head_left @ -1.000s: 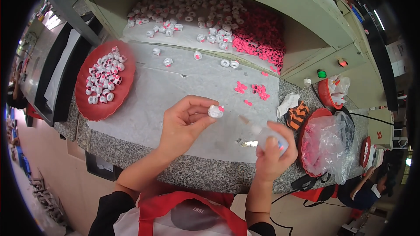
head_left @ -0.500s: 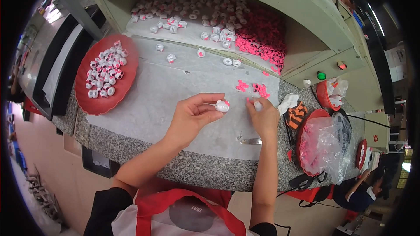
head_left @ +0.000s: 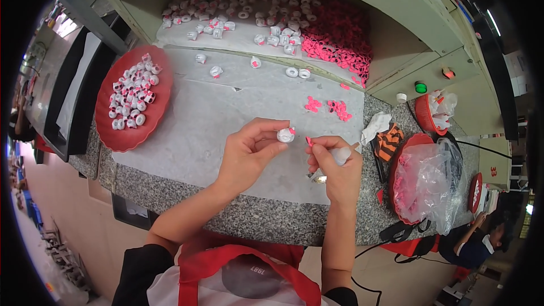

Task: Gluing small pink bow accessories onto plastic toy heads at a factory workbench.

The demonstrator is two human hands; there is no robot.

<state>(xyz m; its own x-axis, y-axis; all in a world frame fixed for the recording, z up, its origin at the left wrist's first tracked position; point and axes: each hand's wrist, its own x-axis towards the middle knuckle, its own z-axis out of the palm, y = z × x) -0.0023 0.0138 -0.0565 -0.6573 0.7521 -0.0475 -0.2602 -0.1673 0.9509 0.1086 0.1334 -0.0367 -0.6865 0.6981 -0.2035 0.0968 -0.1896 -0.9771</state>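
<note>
Below the white paper sheet [head_left: 192, 147], a red-and-white cloth apron [head_left: 198, 275] has a dark patch [head_left: 246, 280] with writing. Over the sheet, the left hand [head_left: 241, 158] pinches a small round white-and-pink piece [head_left: 285, 135]. The right hand [head_left: 341, 177], lower than half a second ago, pinches a tiny pink bit [head_left: 309, 141] and hugs a whitish plastic bottle [head_left: 341, 156]. Left of the sheet, a wavy red plate [head_left: 122, 141] holds many such pieces; beyond it, a pale green shelf [head_left: 396, 0] holds more.

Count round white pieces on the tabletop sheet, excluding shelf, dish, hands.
5: far-left piece; nearer piece to its right; middle piece; then the ring-like piece and rightmost piece, side by side. Left hand or right hand could hide more.
</note>
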